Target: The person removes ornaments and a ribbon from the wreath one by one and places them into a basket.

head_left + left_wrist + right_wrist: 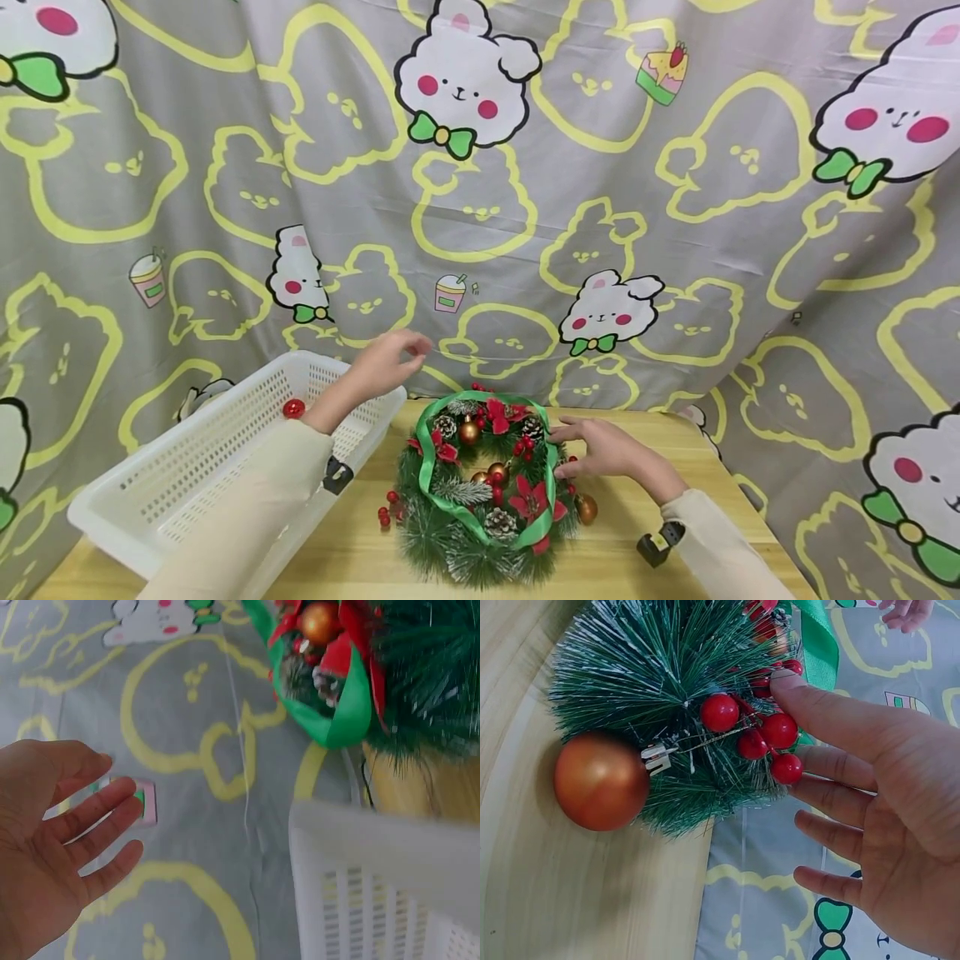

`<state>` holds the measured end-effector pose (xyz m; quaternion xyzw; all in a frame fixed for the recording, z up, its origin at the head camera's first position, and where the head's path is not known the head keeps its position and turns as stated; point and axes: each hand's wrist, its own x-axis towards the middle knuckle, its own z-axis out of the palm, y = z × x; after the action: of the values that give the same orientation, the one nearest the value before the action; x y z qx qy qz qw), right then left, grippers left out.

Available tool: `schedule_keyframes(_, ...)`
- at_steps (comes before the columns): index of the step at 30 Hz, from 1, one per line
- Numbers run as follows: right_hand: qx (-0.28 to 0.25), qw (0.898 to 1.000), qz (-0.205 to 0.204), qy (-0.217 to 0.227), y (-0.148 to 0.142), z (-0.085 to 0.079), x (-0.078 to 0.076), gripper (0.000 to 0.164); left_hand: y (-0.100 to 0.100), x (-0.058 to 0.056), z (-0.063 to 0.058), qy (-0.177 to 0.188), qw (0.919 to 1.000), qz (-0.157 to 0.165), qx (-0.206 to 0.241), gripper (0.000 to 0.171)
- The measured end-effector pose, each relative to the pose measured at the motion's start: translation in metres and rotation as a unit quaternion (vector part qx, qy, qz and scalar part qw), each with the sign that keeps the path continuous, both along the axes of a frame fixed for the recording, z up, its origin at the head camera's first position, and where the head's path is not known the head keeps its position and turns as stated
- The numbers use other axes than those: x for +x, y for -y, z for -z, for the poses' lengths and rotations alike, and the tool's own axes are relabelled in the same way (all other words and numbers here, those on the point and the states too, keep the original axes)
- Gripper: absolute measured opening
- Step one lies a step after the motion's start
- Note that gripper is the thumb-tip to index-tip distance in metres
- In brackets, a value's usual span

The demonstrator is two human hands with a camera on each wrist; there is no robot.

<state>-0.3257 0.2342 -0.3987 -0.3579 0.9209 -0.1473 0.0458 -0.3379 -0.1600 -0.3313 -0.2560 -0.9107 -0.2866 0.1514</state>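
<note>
A green Christmas wreath (480,554) lies on the wooden table, dressed with pine cones, red flowers, red berries and copper baubles. Over it, a green ribbon (424,454) runs in a loose loop. My right hand (603,450) is at the wreath's right edge, its thumb and fingers spread by the ribbon and, in the right wrist view, by red berries (781,730). A copper bauble (601,781) hangs off that edge onto the table. My left hand (386,362) is raised over the basket's far right corner, fingers relaxed with nothing in them.
The white plastic basket (120,500) stands on the left of the table (645,533), with a small red round thing (294,408) at its inner wall. Red berries (386,510) stick out from the wreath's left side. A patterned curtain (480,208) hangs close behind the table.
</note>
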Motion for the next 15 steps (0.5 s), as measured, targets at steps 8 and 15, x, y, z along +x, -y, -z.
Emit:
schedule_keyframes(8,0.002,1.0,-0.009,-0.007,0.001,-0.002,-0.001,0.057,-0.034,-0.002,0.006,0.003,0.997,0.022,-0.074,0.02)
schedule_keyframes(15,0.002,1.0,-0.01,-0.003,0.001,0.0,-0.001,0.057,-0.054,-0.004,0.019,-0.019,0.9867,0.056,-0.151,0.019)
